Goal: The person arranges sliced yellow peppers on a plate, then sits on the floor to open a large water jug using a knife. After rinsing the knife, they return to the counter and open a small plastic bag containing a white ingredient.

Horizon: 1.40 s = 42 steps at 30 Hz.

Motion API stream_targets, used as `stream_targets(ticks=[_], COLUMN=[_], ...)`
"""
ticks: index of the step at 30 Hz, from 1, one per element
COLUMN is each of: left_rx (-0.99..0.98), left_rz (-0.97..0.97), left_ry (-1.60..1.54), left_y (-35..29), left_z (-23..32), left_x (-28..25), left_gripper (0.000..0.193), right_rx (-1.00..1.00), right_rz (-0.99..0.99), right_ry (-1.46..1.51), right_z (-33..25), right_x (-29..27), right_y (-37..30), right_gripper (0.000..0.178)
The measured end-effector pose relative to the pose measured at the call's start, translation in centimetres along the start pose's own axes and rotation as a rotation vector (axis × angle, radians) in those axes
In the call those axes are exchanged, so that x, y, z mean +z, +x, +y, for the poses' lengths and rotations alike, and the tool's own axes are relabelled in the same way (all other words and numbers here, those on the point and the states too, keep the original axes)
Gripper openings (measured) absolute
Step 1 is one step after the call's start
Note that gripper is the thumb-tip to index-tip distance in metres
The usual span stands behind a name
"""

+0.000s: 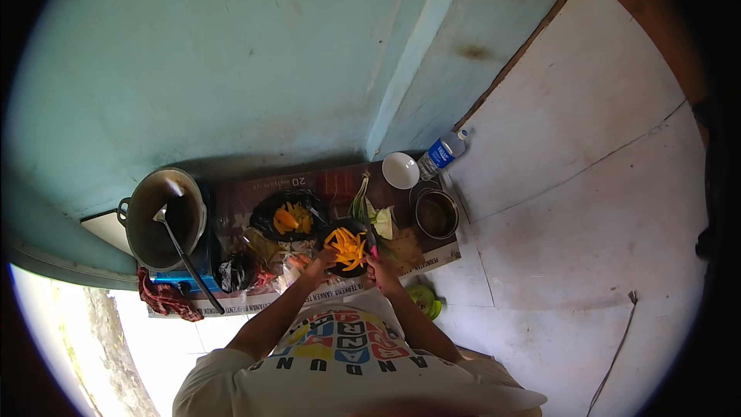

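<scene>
A dark bowl (340,225) in front of me holds orange vegetable strips (347,250). My left hand (321,262) has its fingers closed on the bowl's left edge. In my right hand (377,266), at the right edge of the bowl, is a knife (369,225) with a pink handle; its dark blade points away from me. Just behind and left of the bowl lies an opened black plastic bag (264,211) with an orange chunk (285,218) and more strips in it. Beyond the knife are spring onions (360,195) and a pale cabbage piece (383,222).
On the left a large wok (143,220) with a long-handled ladle (185,259) sits on a blue stove (203,266), beside a red cloth (166,299). At the right stand a white bowl (400,171), a water bottle (442,154) and a metal pot (436,214). A green item (424,301) is near my right forearm.
</scene>
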<state>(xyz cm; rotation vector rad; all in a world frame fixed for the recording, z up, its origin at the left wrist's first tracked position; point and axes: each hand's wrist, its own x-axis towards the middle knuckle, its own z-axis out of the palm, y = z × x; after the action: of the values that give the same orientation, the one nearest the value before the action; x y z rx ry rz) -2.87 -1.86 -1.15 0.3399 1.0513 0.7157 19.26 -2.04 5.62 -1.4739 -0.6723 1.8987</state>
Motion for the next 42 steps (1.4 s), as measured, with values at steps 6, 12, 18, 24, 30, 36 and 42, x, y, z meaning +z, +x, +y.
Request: stream_targets(ticks=[6,12,18,24,30,36,42], left_rx=[0.025,0.071,0.218,0.523,0.669,0.644,0.639], left_rz=[-0.097,-0.174,-0.228,-0.240,-0.031,0.100,0.199], left_ry=[0.461,0.620,0.693,0.873,0.769,0.760,0.771], left_y=[-1.3,-2.1,-3.6,-4.1,-6.0,-8.1,-8.0], left_z=[2.0,2.4,2.4,4.0,4.5,3.4,-1.7], left_x=[-0.3,0.0,0.2,1.5,2.7,3.4,3.9], left_gripper=[0.064,0.061,0.050,0.046,0.046,0.045,0.033], right_rx=[-0.103,-0.199,-0.534,-0.670,-0.756,-0.899,-0.958], right_rz=[0.113,0.189,0.342,0.327,0.185,0.078,-0.056], right_ry=[-0.148,-0.240,-0.635,-0.868,-0.844,-0.950,-0.982], right_z=[-0.1,1.9,2.3,1.1,0.6,0.6,1.7], right_x=[0.3,1.0,2.2,2.9,3.3,2.3,-0.3], right_y=[-1.2,-2.4,-5.0,-6.7,-6.7,-7.8,-10.3], right_gripper=[0.028,0.029,0.030,0.030,0.030,0.031,0.030])
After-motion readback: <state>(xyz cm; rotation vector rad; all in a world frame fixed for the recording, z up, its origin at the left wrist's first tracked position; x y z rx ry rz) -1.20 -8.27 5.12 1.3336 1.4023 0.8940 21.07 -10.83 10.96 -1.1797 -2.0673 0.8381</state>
